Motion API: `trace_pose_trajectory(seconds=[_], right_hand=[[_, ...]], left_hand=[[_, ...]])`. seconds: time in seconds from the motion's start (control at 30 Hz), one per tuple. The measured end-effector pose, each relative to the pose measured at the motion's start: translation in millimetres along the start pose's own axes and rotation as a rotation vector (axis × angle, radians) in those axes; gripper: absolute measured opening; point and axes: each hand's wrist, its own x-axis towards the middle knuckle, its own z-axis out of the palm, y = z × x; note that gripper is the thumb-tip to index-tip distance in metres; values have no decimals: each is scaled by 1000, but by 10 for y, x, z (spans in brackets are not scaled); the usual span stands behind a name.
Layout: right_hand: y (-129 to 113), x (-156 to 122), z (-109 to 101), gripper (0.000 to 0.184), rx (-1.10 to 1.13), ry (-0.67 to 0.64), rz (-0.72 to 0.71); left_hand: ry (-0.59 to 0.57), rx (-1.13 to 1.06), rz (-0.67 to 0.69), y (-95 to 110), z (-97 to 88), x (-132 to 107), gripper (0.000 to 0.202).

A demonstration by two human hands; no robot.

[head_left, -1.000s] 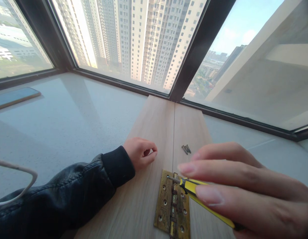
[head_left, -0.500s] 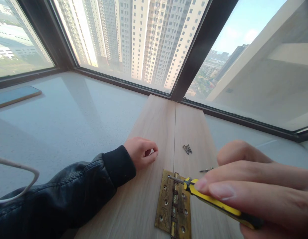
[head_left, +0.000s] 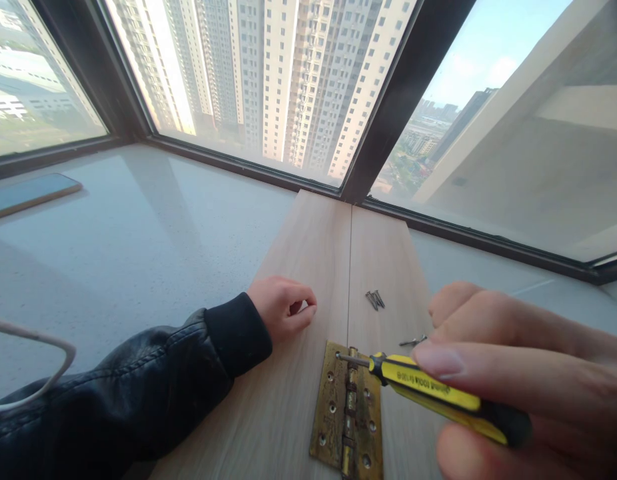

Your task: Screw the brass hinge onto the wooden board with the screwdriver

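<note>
My right hand (head_left: 533, 380) fills the lower right, close to the camera, with its fingers wrapped round a yellow and black screwdriver (head_left: 441, 397). The screwdriver's metal tip points left over the top of a brass hinge (head_left: 346, 413). The hinge lies flat across the seam of two light wooden boards (head_left: 308, 267). My left hand (head_left: 283, 307), in a black leather sleeve, rests curled on the left board with nothing visible in it. A small bunch of screws (head_left: 374, 299) lies on the right board, and one loose screw (head_left: 412, 342) lies nearer my right hand.
The boards sit on a pale stone windowsill (head_left: 138, 233) running up to dark window frames (head_left: 383, 120), with tall buildings outside. A phone (head_left: 28, 193) lies at the far left of the sill. A white cable (head_left: 48, 370) loops at the lower left.
My right hand has drawn back toward the right and closed round the screwdriver's handle, baring more of the handle and the loose screw. My left hand has stayed put.
</note>
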Motion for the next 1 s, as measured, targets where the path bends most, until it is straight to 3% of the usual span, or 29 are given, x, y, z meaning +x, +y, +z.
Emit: trace_pose_trajectory(seconds=[0.23, 0.33, 0.37, 0.47, 0.63, 0.83, 1.0], right_hand=[[-123, 91, 69, 25, 150, -21, 12], [-99, 85, 90, 28, 273, 6, -7], [-75, 73, 89, 31, 279, -38, -28], [-19, 32, 95, 36, 155, 9, -6], [-98, 8, 170, 15, 121, 67, 5], [-87, -66, 156, 29, 74, -75, 52], [-23, -93, 118, 36, 278, -76, 131]], left_hand=[[-37, -2, -11, 0, -13, 0, 16], [-23, 3, -10, -2, -9, -3, 17], [-11, 1, -11, -3, -6, -5, 17], [19, -5, -8, -13, 8, -8, 17], [12, -3, 6, -25, 19, -7, 17], [-2, -3, 7, -20, 8, -6, 16], [-15, 0, 3, -4, -2, -9, 17]])
